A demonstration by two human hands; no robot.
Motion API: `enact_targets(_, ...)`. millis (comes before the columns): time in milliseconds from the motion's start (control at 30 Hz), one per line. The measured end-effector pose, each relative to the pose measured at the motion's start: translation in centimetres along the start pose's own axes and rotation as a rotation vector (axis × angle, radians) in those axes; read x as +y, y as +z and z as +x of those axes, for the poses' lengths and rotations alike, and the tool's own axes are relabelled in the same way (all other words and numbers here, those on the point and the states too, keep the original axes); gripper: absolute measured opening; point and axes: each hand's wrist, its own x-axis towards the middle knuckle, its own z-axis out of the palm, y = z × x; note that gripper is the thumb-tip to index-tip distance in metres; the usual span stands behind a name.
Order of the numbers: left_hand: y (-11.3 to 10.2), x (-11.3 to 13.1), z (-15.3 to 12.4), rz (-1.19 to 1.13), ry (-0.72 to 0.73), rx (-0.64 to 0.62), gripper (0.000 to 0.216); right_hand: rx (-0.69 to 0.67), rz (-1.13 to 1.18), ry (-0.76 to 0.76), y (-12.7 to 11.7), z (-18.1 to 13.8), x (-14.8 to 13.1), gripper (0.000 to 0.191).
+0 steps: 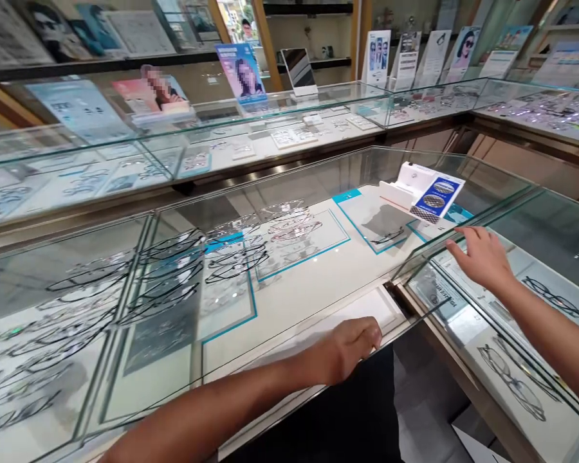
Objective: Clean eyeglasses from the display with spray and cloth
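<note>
The left hand (354, 347) curled its grip at the worktop (313, 286) edge, any hold unclear; the right hand (485, 257) had its grip spread open.

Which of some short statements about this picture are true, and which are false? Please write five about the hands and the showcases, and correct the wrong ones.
1. The left hand is curled at the near edge of the glass showcase. True.
2. The right hand holds a pair of eyeglasses. False: the right hand is open, and no eyeglasses show in it.
3. A purple-blue poster stands on the back counter. True.
4. Only one pair of eyeglasses is in view. False: many eyeglasses are on display.
5. The blue-and-white card is nearer to the right hand than to the left hand. True.
</note>
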Motion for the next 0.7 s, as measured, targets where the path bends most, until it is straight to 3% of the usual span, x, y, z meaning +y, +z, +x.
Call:
enact_targets(33,-1.5,1.6,-1.3,0.128,0.052,0.03,0.055,-0.011,-0.005,-0.001,0.0,0.1,0.2,0.07)
enact_targets(100,-5.5,4.5,-3.0,0.481,0.146,0.263,0.041,-0.024,-0.01,-0.002,-0.1,0.2,0.4,0.071)
enact_targets(167,-10.0,6.2,-3.1,0.937,0.077,0.585,0.031,-0.032,-0.012,-0.005,-0.5,0.3,0.3,0.071)
enact_targets(200,-12.1,6.7,-2.5,1.007,0.036,0.68,0.031,-0.037,-0.015,-0.002,-0.8,0.2,0.2,0.072)
enact_targets(333,-17.8,6.3,1.4,1.161,-0.061,0.773,0.024,-0.064,-0.026,0.037,-1.5,0.2,-0.5,0.073)
enact_targets(433,-19.1,5.2,4.1,1.259,-0.156,0.782,0.022,-0.078,-0.014,0.036,-1.6,0.3,-0.6,0.075)
enact_targets(533,-19.2,4.5,5.3,1.235,-0.156,0.814,0.024,-0.073,-0.009,0.04,-1.3,0.4,-0.5,0.077)
enact_targets(700,-16.4,5.4,3.9,1.153,0.008,0.821,0.024,-0.036,-0.009,0.022,-0.6,0.4,-0.2,0.077)
